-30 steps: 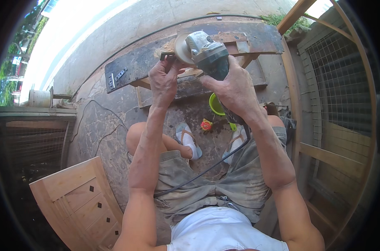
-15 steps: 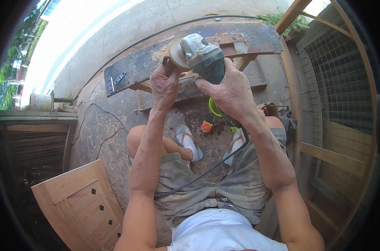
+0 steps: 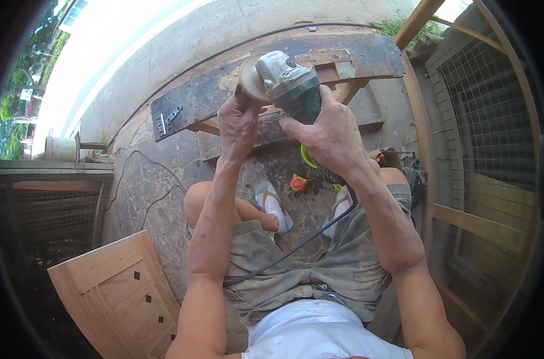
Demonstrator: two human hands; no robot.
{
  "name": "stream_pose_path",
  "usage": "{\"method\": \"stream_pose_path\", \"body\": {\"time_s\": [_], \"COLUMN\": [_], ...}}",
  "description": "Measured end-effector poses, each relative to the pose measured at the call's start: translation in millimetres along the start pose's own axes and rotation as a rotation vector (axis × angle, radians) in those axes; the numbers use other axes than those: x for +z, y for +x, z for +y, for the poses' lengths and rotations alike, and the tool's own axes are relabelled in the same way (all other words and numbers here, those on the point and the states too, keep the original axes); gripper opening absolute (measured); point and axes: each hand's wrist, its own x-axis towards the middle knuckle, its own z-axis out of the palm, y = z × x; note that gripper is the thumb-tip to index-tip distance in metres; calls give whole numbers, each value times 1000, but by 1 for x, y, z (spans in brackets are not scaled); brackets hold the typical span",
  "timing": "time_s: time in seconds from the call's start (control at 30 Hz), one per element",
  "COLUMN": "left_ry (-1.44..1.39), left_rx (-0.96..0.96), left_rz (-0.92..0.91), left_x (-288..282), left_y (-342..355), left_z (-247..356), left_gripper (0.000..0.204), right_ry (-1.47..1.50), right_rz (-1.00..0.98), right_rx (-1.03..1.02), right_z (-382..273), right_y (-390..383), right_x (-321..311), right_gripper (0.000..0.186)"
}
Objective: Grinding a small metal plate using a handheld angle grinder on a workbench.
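Note:
My right hand is closed around the dark green body of an angle grinder with a pale grey head. Its wide tan disc faces left. My left hand pinches a small dark piece at the disc's left edge; most of that piece is hidden by my fingers and the disc. Beneath both hands lies a worn dark plank bench, with small metal pieces on its left end. The grinder's cord runs down across my lap.
A wooden panel with dark diamonds is at lower left. A green bucket and red-yellow object sit between my feet. Wire mesh and timber frames stand at right, a mesh enclosure at left, pavement beyond.
The grinder and both hands have moved slightly left and down compared with a second ago. More of the dark piece in my left hand is now hidden.

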Motion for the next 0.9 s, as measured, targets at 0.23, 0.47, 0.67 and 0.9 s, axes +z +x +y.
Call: {"method": "stream_pose_path", "body": {"time_s": [0.23,0.47,0.67,0.9], "left_ry": [-9,8,-9,-60], "left_rx": [21,31,28,41], "left_rz": [-24,-10,5,21], "left_x": [-3,-2,-5,-10], "left_y": [0,0,2,5], "left_z": [-2,-3,-7,-9], "left_gripper": [24,25,25,26], "right_ry": [-5,-33,-19,-32], "right_rz": [-1,-22,-4,4], "right_rx": [3,13,1,27], "right_z": [0,-2,2,2], "right_y": [1,0,0,1], "right_x": [-1,0,1,-4], "right_gripper": [66,65,67,69]}}
